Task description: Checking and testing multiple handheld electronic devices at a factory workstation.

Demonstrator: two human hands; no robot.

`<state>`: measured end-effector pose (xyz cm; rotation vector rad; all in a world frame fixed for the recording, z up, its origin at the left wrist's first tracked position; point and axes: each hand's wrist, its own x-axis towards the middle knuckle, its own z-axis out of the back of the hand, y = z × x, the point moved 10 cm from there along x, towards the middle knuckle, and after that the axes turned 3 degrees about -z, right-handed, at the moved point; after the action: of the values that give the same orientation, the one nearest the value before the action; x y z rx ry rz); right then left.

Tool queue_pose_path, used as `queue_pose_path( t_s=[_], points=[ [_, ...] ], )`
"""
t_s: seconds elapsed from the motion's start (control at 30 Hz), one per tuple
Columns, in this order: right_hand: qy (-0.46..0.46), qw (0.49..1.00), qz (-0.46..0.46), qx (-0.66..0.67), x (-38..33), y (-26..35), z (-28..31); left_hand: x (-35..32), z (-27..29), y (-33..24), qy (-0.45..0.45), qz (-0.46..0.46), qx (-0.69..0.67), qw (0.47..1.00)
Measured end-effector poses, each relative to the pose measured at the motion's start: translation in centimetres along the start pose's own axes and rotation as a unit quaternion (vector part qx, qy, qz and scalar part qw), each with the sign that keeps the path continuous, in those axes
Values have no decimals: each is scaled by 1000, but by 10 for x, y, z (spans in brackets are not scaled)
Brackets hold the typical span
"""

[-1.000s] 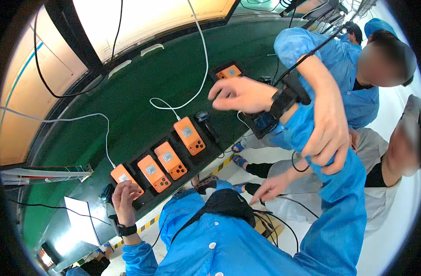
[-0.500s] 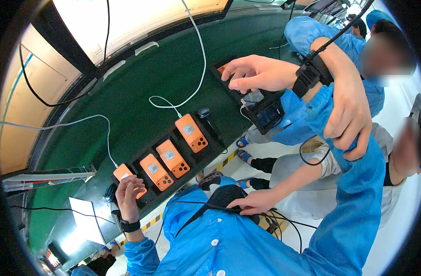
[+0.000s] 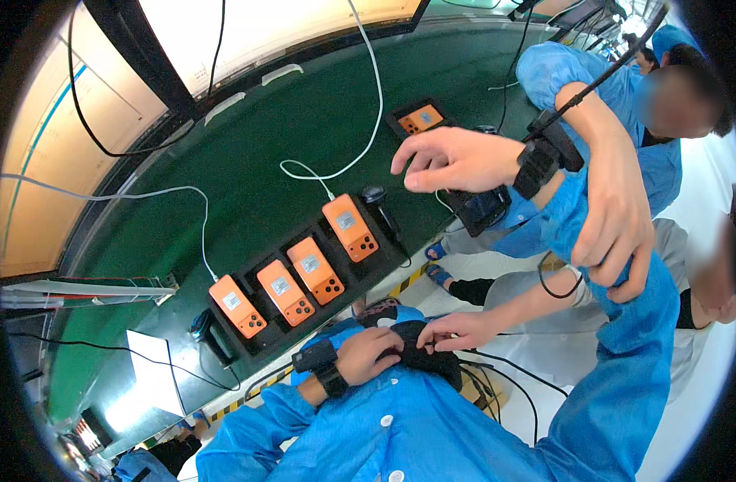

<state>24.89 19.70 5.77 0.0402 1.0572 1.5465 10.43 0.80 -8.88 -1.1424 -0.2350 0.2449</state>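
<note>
My right hand (image 3: 456,161) is raised over the far side of the bench, loosely bent and empty, with a black strapped device (image 3: 537,167) on its wrist. My left hand (image 3: 370,356) lies at my waist against a black waist pouch (image 3: 428,353), its fingers slightly bent and holding nothing visible. It also wears a black wrist strap (image 3: 331,379). A co-worker's hand (image 3: 613,241) grips my right sleeve (image 3: 637,321). Another person's hand (image 3: 456,331) touches the pouch. Orange phones (image 3: 350,228) lie camera-side up in a black foam tray (image 3: 310,277).
White cables (image 3: 374,88) run to two phones. Black handheld scanners (image 3: 214,337) stand at both tray ends. Another orange phone (image 3: 422,120) lies in a black holder farther off. A lit white panel (image 3: 151,373) is at left, and black cables (image 3: 517,386) hang by my waist.
My left hand has moved from over the leftmost phone to my waist, uncovering that phone. My right hand stays raised. The view has shifted slightly.
</note>
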Motion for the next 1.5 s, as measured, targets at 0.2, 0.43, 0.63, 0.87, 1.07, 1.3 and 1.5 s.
queue_pose_path(
  t_s=[0.2,0.43,0.63,0.87,1.07,1.3,1.5],
  points=[
    [27,993,111,26,-19,27,-86,-14,-25,-19,76,-81,-72,991],
    [118,992,38,-29,-85,30,-196,-17,-59,-42,60,-132,222,964],
    [-49,997,33,59,-143,58,-183,-47,-37,-39,121,-108,205,965],
    [-9,998,30,56,-157,64,-212,-71,32,-28,75,-78,154,982],
    [-8,994,-11,104,-131,49,-207,-75,71,0,-14,16,-7,1000],
    [-26,996,16,84,-121,79,-166,-73,67,-10,-28,-3,-49,998],
    [-25,997,22,69,-135,112,-167,-60,71,-14,-57,36,-126,990]
  ],
)
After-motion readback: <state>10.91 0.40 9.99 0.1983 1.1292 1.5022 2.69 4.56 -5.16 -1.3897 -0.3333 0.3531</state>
